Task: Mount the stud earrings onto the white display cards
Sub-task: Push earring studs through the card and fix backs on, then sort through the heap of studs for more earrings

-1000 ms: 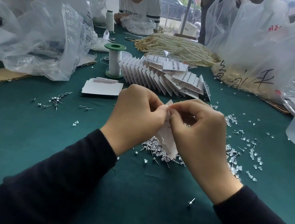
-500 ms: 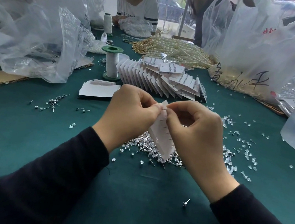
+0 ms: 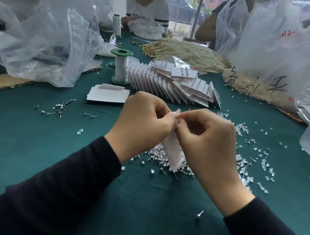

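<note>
White display card [image 3: 172, 151], tilted on edge, is pinched near its top corner by both hands: left hand [image 3: 143, 123] and right hand [image 3: 210, 143], fingers curled, fingertips meeting. It hangs just above a heap of stud earrings [image 3: 155, 154] on the green worktop [image 3: 27, 139]. Filled cards [image 3: 174, 84] lie fanned behind.

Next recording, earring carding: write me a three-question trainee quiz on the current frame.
1. True or false: the left hand and the right hand meet at the top of the white card, held up off the green cloth.
2. The green-capped thread spool stands: A) left of the fanned row of filled cards, B) right of it, C) on it.
3. What small clear pieces lie scattered on the cloth right of the right hand?
Key: 1 true; 2 A; 3 plastic earring backs.
</note>
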`<state>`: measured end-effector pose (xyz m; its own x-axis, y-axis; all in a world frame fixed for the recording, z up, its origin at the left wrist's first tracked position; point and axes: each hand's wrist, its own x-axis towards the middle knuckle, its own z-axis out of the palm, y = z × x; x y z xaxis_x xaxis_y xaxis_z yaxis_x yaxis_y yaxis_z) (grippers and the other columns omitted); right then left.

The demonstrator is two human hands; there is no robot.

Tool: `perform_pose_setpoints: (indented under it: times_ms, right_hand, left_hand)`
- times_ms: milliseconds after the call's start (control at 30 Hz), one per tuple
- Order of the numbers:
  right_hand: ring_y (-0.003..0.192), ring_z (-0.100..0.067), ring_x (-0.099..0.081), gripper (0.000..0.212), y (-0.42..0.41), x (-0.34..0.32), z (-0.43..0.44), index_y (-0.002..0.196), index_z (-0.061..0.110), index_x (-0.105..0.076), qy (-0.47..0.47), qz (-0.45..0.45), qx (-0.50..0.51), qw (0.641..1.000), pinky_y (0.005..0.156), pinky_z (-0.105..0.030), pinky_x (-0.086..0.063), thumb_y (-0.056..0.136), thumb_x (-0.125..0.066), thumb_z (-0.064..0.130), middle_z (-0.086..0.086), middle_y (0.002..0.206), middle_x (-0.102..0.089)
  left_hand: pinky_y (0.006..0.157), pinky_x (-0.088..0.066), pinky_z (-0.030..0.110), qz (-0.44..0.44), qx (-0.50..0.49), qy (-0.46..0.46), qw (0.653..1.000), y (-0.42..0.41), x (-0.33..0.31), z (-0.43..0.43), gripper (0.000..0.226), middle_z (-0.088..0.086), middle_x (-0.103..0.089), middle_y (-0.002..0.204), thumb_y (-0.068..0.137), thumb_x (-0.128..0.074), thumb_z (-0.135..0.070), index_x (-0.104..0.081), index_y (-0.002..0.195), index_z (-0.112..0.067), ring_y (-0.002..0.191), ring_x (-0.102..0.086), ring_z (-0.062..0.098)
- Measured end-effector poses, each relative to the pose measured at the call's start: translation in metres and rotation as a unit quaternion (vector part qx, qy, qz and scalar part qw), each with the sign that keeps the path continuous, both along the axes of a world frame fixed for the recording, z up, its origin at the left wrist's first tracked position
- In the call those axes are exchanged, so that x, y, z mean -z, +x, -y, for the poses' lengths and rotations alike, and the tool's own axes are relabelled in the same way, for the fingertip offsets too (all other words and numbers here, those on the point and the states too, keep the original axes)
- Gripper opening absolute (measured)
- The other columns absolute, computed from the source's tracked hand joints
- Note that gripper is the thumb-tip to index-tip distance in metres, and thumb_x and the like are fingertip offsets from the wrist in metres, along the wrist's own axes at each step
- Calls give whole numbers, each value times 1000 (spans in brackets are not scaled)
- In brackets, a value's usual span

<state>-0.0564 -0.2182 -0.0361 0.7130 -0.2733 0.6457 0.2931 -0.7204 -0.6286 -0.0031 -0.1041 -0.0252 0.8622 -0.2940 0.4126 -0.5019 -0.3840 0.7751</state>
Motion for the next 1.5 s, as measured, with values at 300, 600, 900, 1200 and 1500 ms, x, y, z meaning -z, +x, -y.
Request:
perform_pose_setpoints:
  times_ms: [300, 600, 900, 1200, 1500]
  right_hand:
    - [61, -9, -61, 15, 0, -17, 16, 76, 11, -66, 307, -53, -135, 941, 58, -22, -51, 85, -60, 1, 2, 67, -66]
    - [109, -35, -56, 27, 11, -12, 40, 111, -3, -54, 620, -134, -169, 754, 96, -53, -44, 94, -34, -1, -23, 116, -60]
    - [52, -13, -50, 22, 17, -3, 62, 92, 21, -59, 176, -15, -3, 984, 47, -29, -44, 89, -51, 1, -9, 68, -58]
    - [59, 11, -47, 18, 25, 9, 64, 94, 6, -66, -44, 31, 17, 998, 58, -2, -35, 83, -55, -1, 13, 72, -55]
    - [60, 16, -44, 18, 24, 11, 59, 92, 4, -67, -67, 37, 11, 997, 60, 0, -31, 82, -53, 3, 13, 73, -54]
  left_hand:
    - [50, -52, 21, -126, 114, -222, 960, 0, -11, -3, 21, 5, -71, 64, 87, -58, -18, -71, 73, -10, 55, -67, 18]
    - [53, -54, 19, -371, 178, -147, 900, 13, -6, -12, 21, 13, -72, 71, 56, -73, -13, -72, 75, -4, 57, -66, 15]
    - [44, -52, 17, -384, -38, -283, 878, 98, -44, 0, 5, 14, -62, 71, 79, -57, 9, -58, 75, 6, 50, -63, 16]
    - [34, -47, 19, -329, -159, -182, 913, 180, -26, 53, 3, 12, -58, 56, 81, -58, 10, -56, 80, 8, 26, -51, 11]
    - [76, -55, 37, -43, -200, 182, 962, 160, -35, -15, 17, 18, -71, 75, 69, -76, -15, -72, 74, 1, 74, -67, 29]
